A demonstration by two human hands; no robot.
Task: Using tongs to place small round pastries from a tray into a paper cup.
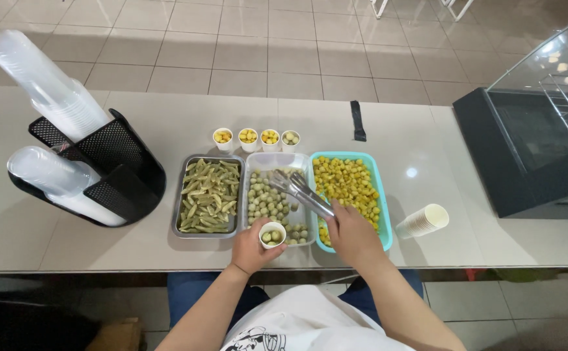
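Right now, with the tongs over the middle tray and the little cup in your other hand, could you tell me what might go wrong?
1. The small paper cup in the left hand is held above the clear tray; a tilt could spill its green balls.
2. The metal tongs in the right hand reach across the tray; a ball could slip and roll into the green bean tray or the teal tray.

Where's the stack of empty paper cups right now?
In the head view, the stack of paper cups lies on its side on the counter, right of the teal tray and near the black display case.
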